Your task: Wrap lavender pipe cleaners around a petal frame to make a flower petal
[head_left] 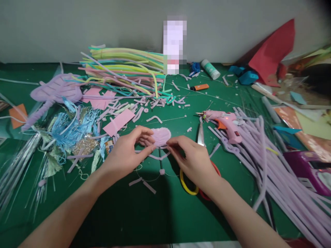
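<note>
A small oval pad of lavender pipe cleaners (pixel 161 136) is held between both hands, just above the table. My left hand (pixel 126 146) pinches its left end between thumb and fingers. At its lower right edge, my right hand (pixel 192 156) has thumb and fingertips closed on the pad. A loose lavender strip (pixel 159 157) hangs or lies just below it; I cannot tell whether they are joined. Scissors (pixel 186 186) with yellow and red handles lie partly hidden under my right hand. A pink glue gun (pixel 223 121) rests to the right.
Lavender pipe cleaners (pixel 274 172) fan out at right beside a purple device (pixel 307 170). Coloured pipe cleaners (pixel 124 69) are piled at the back. A lavender wing-like piece (pixel 55 89) and blue tassels (pixel 66 127) lie left. An orange lighter (pixel 201 87) and cut scraps dot the green table (pixel 124 217).
</note>
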`<action>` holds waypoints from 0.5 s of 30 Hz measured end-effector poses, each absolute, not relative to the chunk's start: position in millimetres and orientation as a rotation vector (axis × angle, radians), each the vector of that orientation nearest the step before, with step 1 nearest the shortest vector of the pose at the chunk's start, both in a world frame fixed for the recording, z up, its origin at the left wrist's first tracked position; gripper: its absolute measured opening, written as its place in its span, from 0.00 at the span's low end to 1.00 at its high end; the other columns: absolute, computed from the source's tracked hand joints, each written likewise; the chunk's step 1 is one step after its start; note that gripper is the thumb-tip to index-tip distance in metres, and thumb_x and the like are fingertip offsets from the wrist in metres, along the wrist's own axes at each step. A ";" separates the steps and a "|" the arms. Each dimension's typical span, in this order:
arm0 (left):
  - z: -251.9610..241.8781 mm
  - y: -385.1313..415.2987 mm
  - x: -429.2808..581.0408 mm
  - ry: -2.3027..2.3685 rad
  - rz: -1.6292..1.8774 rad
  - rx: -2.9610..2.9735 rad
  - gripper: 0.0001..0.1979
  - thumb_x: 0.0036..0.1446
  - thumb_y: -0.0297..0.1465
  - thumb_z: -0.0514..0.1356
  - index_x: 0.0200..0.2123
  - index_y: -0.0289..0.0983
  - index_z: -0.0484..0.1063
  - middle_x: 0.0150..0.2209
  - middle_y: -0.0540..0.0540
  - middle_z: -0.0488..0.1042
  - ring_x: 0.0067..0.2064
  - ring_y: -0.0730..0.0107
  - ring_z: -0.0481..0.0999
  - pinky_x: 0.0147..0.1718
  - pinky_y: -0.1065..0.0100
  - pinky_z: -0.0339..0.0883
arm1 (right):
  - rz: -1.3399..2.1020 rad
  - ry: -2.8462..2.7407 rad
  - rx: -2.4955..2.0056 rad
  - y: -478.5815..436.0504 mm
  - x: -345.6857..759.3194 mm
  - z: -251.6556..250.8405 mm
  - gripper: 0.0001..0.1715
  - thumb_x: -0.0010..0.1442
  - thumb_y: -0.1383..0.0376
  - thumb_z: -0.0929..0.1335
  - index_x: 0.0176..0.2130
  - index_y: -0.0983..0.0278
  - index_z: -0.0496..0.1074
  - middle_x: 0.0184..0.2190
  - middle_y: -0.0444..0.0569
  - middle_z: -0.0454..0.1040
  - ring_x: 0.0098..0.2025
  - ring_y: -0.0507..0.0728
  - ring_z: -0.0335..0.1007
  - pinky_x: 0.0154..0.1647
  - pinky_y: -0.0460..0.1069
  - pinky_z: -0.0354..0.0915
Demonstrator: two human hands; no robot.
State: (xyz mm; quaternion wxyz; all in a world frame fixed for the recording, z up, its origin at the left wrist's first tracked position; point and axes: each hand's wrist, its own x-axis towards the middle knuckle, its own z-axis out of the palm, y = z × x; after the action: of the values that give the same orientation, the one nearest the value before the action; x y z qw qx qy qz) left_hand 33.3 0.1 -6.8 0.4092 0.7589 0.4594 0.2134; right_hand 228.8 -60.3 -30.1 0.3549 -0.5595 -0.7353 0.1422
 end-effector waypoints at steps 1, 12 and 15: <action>-6.4 2.2 30.6 1.166 0.504 1.975 0.14 0.58 0.34 0.62 0.47 0.41 0.68 0.42 0.48 0.75 0.42 0.65 0.75 0.42 0.64 0.69 | 0.378 -1.907 -1.448 -60.2 228.4 -29.6 0.06 0.62 0.73 0.66 0.39 0.63 0.69 0.33 0.48 0.77 0.34 0.54 0.74 0.33 0.46 0.68; -5.8 8.2 22.5 0.975 0.391 2.542 0.08 0.67 0.31 0.52 0.37 0.37 0.68 0.41 0.45 0.71 0.46 0.61 0.69 0.45 0.60 0.62 | 0.340 -1.997 -1.428 -61.6 225.5 -32.2 0.13 0.61 0.77 0.63 0.43 0.66 0.70 0.37 0.54 0.77 0.40 0.60 0.73 0.40 0.52 0.70; -6.7 4.3 29.4 0.928 0.427 2.510 0.07 0.68 0.29 0.50 0.37 0.37 0.65 0.43 0.44 0.72 0.47 0.62 0.70 0.46 0.61 0.61 | 0.292 -1.992 -1.453 -62.0 224.1 -33.6 0.14 0.61 0.77 0.62 0.44 0.65 0.70 0.36 0.53 0.77 0.40 0.59 0.72 0.39 0.52 0.70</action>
State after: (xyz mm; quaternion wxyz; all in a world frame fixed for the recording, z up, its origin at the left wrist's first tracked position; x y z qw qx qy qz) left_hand 29.4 4.3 -6.7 0.2142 0.9047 0.3346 0.1538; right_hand 224.1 -62.0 -33.6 0.3233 -0.5539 -0.7592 0.1111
